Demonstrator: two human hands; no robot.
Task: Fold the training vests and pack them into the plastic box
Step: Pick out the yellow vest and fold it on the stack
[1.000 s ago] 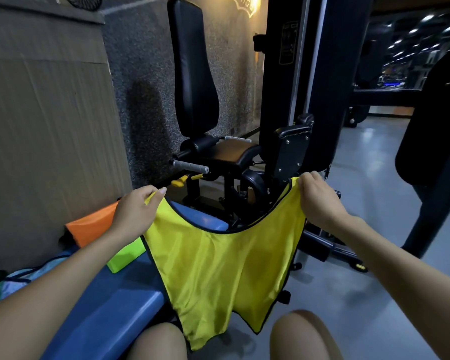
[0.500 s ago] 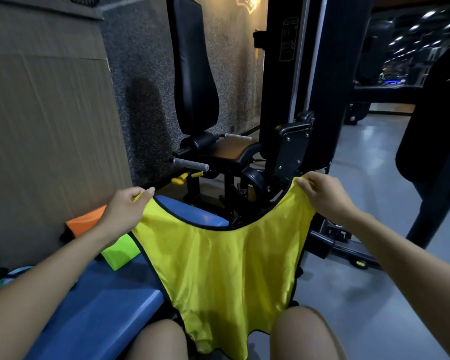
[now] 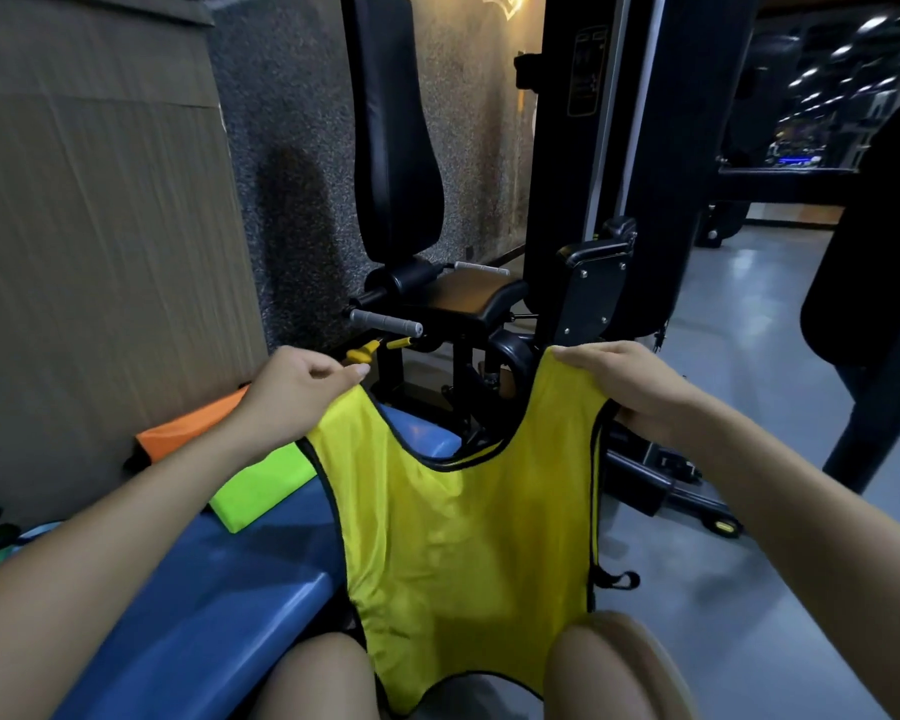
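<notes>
Head view: yellow vest [image 3: 458, 532] w/ black trim hangs flat; left hand [image 3: 297, 392] & right hand [image 3: 630, 387] each pinch a shoulder strap.

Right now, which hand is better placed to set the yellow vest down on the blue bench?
Left hand, probably: it grips the yellow vest directly above the blue bench; the right hand grips over the floor.

**Dim gym corner with a black machine**

A black weight machine [image 3: 437, 210] with tall back pad and padded seat stands just beyond the hands. Left of them runs a brown panelled wall [image 3: 94, 252], then a speckled grey wall [image 3: 292, 148]. To the right, glossy grey floor [image 3: 749, 314] stretches toward distant ceiling lights [image 3: 842, 59].
</notes>
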